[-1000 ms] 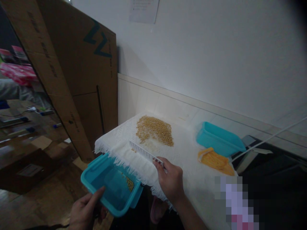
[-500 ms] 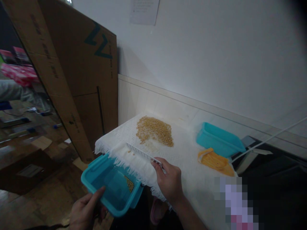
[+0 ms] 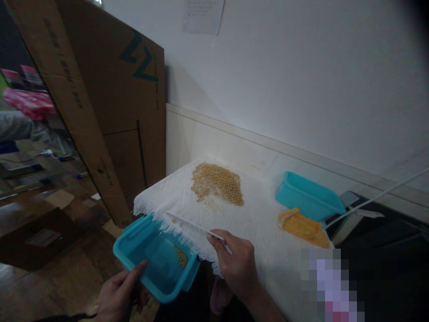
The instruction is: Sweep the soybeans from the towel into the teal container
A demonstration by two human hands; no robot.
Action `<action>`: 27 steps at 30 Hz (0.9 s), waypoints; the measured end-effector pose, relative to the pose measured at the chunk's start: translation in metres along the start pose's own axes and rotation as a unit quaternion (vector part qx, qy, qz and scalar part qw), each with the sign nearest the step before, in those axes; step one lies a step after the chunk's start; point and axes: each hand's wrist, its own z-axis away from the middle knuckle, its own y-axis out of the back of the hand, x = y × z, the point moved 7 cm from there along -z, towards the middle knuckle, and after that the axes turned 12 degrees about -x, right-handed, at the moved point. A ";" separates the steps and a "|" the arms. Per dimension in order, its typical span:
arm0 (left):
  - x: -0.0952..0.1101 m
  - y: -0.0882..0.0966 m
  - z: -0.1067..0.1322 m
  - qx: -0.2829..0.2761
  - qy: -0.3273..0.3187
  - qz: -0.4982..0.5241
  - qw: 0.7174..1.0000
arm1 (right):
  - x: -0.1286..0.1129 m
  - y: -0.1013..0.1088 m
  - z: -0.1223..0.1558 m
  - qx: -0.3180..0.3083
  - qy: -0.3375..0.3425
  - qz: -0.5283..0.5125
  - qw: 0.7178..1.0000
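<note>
My right hand [image 3: 236, 261] grips a long, thin white comb [image 3: 192, 225] by one end. It lies low over the front edge of the white fringed cloth [image 3: 264, 237], with a few loose beans [image 3: 173, 220] beside it. My left hand [image 3: 120, 290] is closed on the near left rim of a turquoise plastic container [image 3: 157, 293], thumb over the edge. This container is tilted below the cloth's fringe, and a small cluster of soybeans [image 3: 181, 257] rests in its right corner. Farther back on the cloth spreads a pile of soybeans [image 3: 217, 181].
A second turquoise container [image 3: 306, 197] stands at the right, behind a crumpled orange cloth [image 3: 303, 227]. To the left rises a large cardboard box [image 3: 130, 103]. A white wall [image 3: 295, 80] closes off the back. A thin white rod [image 3: 382, 194] slants across the right side.
My right hand has drawn the comb slightly left and toward me, nearer the fringe. Loose beans have shifted the same way. My left hand and the container stay in place.
</note>
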 end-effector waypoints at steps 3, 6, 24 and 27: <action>0.002 -0.002 0.000 0.001 -0.003 0.011 1.000 | 0.003 0.004 0.004 0.011 -0.040 -0.027 0.999; 0.002 -0.002 0.001 0.013 0.000 0.016 1.000 | 0.020 0.007 0.004 0.032 -0.116 -0.060 0.991; -0.003 0.001 0.000 -0.004 -0.004 -0.010 1.000 | 0.132 0.045 -0.004 0.126 -0.305 -0.278 0.902; -0.003 0.000 0.001 -0.006 -0.002 0.006 1.000 | 0.144 0.060 -0.003 0.158 -0.313 -0.263 0.899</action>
